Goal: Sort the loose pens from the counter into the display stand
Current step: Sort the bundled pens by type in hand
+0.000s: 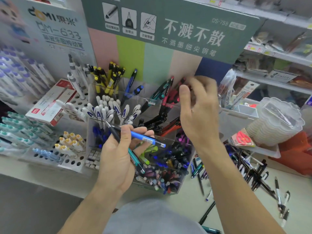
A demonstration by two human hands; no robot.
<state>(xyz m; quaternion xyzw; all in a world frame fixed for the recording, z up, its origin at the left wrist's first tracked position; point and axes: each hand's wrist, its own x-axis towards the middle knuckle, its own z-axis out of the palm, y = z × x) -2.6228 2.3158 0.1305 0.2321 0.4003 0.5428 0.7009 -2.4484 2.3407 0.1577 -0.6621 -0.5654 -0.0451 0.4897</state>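
Observation:
A clear tiered display stand holds pens sorted by colour: yellow, blue, teal, red, white, black. My left hand grips a small bunch of pens in front of the stand: a blue pen, a dark pen and a teal pen. My right hand is raised at the upper right compartment, fingers curled at the red pens; motion blur hides whether it holds one. Loose pens lie scattered on the counter at the right.
A white perforated pen rack and a red-and-white box stand to the left. A stack of clear plastic lids, red scissors and an orange bag sit at the right. Shelves run behind.

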